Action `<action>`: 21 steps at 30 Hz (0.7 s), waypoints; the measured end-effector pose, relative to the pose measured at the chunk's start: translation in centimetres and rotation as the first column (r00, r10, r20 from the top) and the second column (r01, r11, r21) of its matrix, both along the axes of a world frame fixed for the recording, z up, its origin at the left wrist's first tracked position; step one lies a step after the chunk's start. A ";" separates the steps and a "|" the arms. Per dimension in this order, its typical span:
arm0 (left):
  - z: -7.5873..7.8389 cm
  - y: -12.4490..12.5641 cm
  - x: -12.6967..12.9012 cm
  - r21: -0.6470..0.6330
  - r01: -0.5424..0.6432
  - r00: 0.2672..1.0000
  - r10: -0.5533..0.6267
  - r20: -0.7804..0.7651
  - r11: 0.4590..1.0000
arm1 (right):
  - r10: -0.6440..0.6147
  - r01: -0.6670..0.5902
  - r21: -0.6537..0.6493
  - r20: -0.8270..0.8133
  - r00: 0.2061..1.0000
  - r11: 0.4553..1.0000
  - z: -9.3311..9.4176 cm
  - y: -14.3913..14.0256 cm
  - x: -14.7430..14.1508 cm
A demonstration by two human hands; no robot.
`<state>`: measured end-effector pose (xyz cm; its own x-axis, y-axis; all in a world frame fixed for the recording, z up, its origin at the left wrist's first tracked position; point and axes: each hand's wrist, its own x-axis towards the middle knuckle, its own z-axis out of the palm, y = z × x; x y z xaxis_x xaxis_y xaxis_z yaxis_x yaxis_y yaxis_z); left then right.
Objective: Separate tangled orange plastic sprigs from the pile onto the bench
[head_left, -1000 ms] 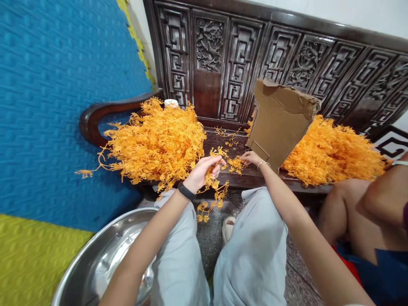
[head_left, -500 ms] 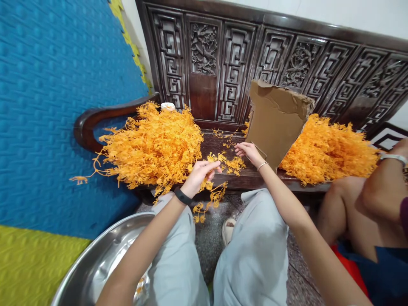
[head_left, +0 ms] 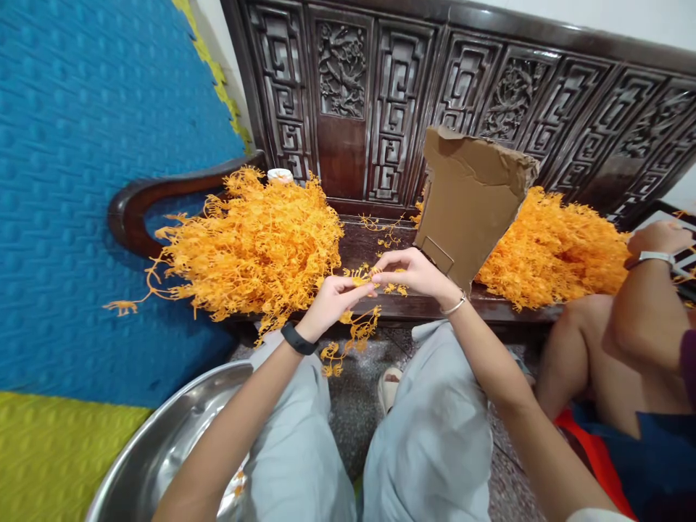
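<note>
My left hand (head_left: 333, 303) is closed in a pinch on an orange plastic strand (head_left: 359, 335) with branching, flower-like ends, which dangles below it over the bench edge. Close against it, my right hand (head_left: 417, 275) pinches at the upper part of the strand; the exact contact is partly covered by the fingers. To the left of my hands rises a big heap of tangled orange plastic strands (head_left: 261, 250). A few loose orange pieces (head_left: 396, 289) lie on the dark wooden bench (head_left: 356, 246) behind my right hand.
An upright cardboard piece (head_left: 473, 199) stands right of my hands, before a second orange heap (head_left: 560, 246). A metal basin (head_left: 135, 435) sits at lower left. A co-worker's arm (head_left: 647, 304) and knee are at right. A white round object (head_left: 280, 175) stands behind the left heap.
My right hand has moved left from above the loose pieces near the cardboard to meet my left hand, and now pinches at the strand. The co-worker's hand has come further into view.
</note>
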<state>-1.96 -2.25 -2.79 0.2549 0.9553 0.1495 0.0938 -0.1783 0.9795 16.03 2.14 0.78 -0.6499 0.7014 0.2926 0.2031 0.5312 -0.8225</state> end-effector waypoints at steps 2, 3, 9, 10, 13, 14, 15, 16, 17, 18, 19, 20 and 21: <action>0.0 0.1 -0.1 -0.022 0.009 0.999 -0.008 0.049 1.000 | -0.065 0.064 -0.020 -0.037 0.997 0.998 -0.1 0.2 0.0; 0.0 0.2 -0.1 -0.036 0.007 0.997 -0.004 0.076 0.999 | -0.101 0.099 -0.034 -0.054 0.993 0.995 -0.1 0.3 0.0; -0.3 0.5 -0.1 -0.067 -0.050 0.991 0.058 0.120 0.996 | -0.192 0.181 -0.088 -0.141 0.971 0.980 0.2 0.1 0.3; -0.3 0.5 0.0 -0.058 -0.047 0.991 0.054 0.124 0.997 | -0.170 0.158 -0.100 -0.122 0.978 0.982 0.1 0.1 0.3; -0.3 0.4 0.0 -0.019 -0.034 0.990 0.037 0.139 0.999 | -0.103 0.092 -0.148 -0.068 0.992 0.985 -0.4 0.1 -0.1; -0.3 0.5 0.0 -0.007 -0.040 0.989 0.040 0.140 0.999 | -0.091 0.078 -0.168 -0.072 0.993 0.983 -0.6 0.1 -0.3; -0.4 0.5 0.0 0.002 -0.048 0.989 0.047 0.139 0.999 | -0.079 0.062 -0.187 -0.085 0.993 0.980 -0.8 0.1 -0.5; -0.4 0.6 0.0 0.009 -0.055 0.990 0.053 0.134 0.998 | -0.066 0.045 -0.203 -0.098 0.993 0.978 -0.9 0.0 -0.7; -0.5 0.6 0.0 0.013 -0.060 0.990 0.057 0.126 0.998 | -0.054 0.030 -0.210 -0.106 0.993 0.977 -1.0 0.0 -0.9; -0.5 0.6 0.0 0.014 -0.061 0.992 0.059 0.115 0.998 | -0.045 0.021 -0.207 -0.109 0.993 0.978 -1.0 0.0 -1.0; -0.5 0.6 0.0 0.012 -0.060 0.993 0.058 0.104 0.998 | -0.040 0.017 -0.195 -0.112 0.993 0.981 -1.0 -0.1 -1.1; -0.5 0.6 0.0 0.009 -0.059 0.994 0.057 0.094 0.998 | -0.039 0.018 -0.180 -0.114 0.993 0.984 -0.9 -0.1 -1.1; -0.4 0.6 0.0 0.006 -0.056 0.995 0.055 0.084 0.998 | -0.039 0.019 -0.166 -0.118 0.992 0.986 -0.8 -0.1 -1.1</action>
<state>-1.96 -1.67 -3.21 0.1875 0.9663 0.1761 0.0212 -0.1832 0.9828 14.91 2.02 0.03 -0.5952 0.7646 0.2471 0.1108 0.3826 -0.9172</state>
